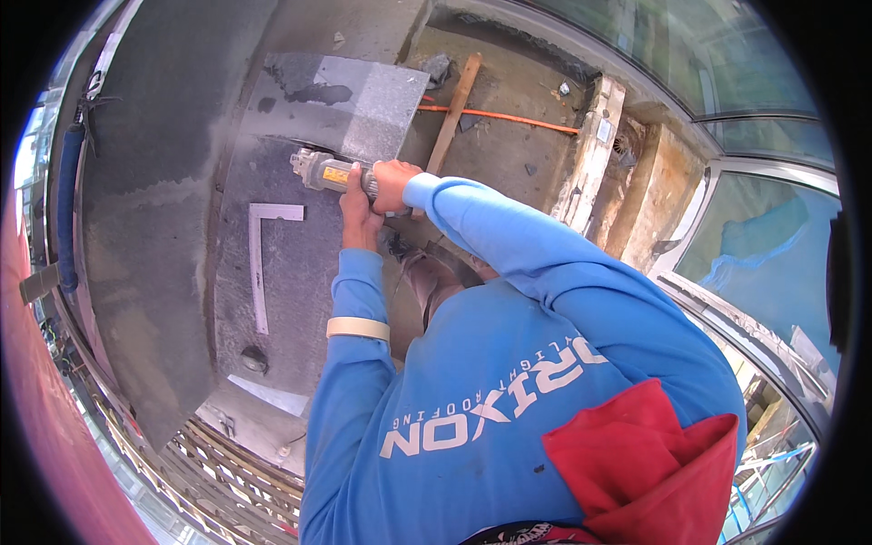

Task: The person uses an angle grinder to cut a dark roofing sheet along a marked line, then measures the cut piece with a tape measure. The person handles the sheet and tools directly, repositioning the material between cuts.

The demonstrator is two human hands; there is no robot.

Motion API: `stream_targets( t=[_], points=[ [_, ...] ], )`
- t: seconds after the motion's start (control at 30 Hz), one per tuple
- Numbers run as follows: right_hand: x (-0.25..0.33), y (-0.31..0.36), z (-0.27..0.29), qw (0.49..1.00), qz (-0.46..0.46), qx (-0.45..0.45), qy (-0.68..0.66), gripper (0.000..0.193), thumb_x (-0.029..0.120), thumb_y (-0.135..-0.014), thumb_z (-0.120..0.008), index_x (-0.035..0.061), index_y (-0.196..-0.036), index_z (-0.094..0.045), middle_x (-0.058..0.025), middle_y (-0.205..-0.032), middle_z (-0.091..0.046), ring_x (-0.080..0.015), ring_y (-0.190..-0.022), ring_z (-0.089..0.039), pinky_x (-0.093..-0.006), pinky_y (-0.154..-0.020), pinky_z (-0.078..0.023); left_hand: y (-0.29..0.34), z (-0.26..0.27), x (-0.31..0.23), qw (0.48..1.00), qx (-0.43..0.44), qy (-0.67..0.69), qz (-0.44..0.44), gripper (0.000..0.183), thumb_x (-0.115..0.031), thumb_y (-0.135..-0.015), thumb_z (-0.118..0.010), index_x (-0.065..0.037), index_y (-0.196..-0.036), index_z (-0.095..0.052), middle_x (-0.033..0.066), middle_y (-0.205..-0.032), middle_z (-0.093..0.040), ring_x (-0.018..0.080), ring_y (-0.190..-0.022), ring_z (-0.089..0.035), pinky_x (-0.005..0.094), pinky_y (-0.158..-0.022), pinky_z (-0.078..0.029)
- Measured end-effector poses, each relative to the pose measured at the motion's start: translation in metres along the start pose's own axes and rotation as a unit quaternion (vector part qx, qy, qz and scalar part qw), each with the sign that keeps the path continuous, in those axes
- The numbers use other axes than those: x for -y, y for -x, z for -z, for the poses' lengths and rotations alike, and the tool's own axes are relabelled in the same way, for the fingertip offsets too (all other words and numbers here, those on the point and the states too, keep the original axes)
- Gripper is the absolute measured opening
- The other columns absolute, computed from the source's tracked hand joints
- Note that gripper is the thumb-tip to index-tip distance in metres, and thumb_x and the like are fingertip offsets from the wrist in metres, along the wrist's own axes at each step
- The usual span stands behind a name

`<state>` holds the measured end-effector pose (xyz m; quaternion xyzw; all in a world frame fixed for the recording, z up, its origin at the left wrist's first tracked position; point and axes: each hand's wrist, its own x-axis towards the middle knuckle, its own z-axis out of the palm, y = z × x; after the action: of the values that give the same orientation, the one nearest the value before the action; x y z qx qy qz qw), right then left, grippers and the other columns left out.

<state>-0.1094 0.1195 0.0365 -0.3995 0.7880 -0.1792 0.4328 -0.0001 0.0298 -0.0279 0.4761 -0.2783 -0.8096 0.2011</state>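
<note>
My right hand grips the grey body of an angle grinder that has a yellow label. My left hand sits just below it, against the tool's rear part. The grinder's head rests on a dark grey stone slab, close to where a lighter, dusty slab piece begins. Both of my arms are in blue sleeves, and the left sleeve has a pale band around it. The disc itself is hidden by the tool's guard.
A metal L-shaped square lies on the slab left of my hands. A wooden stick and an orange cord cross the concrete floor beyond. My shoe stands by the slab. Glass panels are on the right, timber slats below.
</note>
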Motion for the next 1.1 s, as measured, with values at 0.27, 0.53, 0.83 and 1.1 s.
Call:
stream_targets(
  t=[0.27, 0.53, 0.83, 1.1],
  points=[
    [-0.039, 0.051, -0.001, 1.000, -0.017, 0.002, -0.006, 0.058, 0.027, -0.068, -0.078, -0.0039, -0.115, -0.063, -0.0254, -0.109, -0.073, -0.0407, -0.107, -0.071, -0.0459, -0.093, -0.057, 0.046, -0.020, 0.057, 1.000, -0.002, -0.003, -0.011, 0.051, -0.036, -0.097, -0.073, 0.005, -0.121, -0.057, 0.0126, -0.109, -0.067, 0.0220, -0.091, -0.071, 0.0398, -0.078, -0.062],
    [-0.073, 0.108, 0.004, 1.000, -0.024, 0.008, -0.004, 0.060, 0.027, -0.070, -0.080, -0.0045, -0.115, -0.057, -0.0271, -0.103, -0.072, -0.0456, -0.101, -0.070, -0.0503, -0.086, -0.057, 0.095, -0.046, 0.101, 0.999, 0.016, 0.026, 0.022, 0.044, -0.030, -0.097, -0.074, 0.003, -0.120, -0.057, 0.0096, -0.107, -0.065, 0.0189, -0.090, -0.069, 0.0362, -0.078, -0.059],
    [-0.048, 0.054, -0.005, 1.000, -0.015, -0.001, -0.011, 0.058, 0.023, -0.067, -0.077, -0.0063, -0.115, -0.060, -0.0274, -0.107, -0.073, -0.0416, -0.106, -0.071, -0.0486, -0.092, -0.057, 0.054, -0.025, 0.062, 1.000, -0.002, -0.008, -0.007, 0.049, -0.033, -0.097, -0.072, 0.008, -0.119, -0.056, 0.0140, -0.109, -0.066, 0.0221, -0.092, -0.070, 0.0392, -0.077, -0.061],
    [-0.012, 0.018, 0.001, 1.000, -0.003, -0.006, -0.014, 0.061, 0.025, -0.068, -0.079, -0.0067, -0.117, -0.063, -0.0260, -0.112, -0.073, -0.0400, -0.109, -0.071, -0.0462, -0.095, -0.057, 0.018, -0.009, 0.018, 1.000, -0.005, -0.004, -0.001, 0.056, -0.033, -0.096, -0.073, 0.012, -0.124, -0.055, 0.0162, -0.111, -0.067, 0.0245, -0.093, -0.072, 0.0399, -0.079, -0.062]
  ],
)
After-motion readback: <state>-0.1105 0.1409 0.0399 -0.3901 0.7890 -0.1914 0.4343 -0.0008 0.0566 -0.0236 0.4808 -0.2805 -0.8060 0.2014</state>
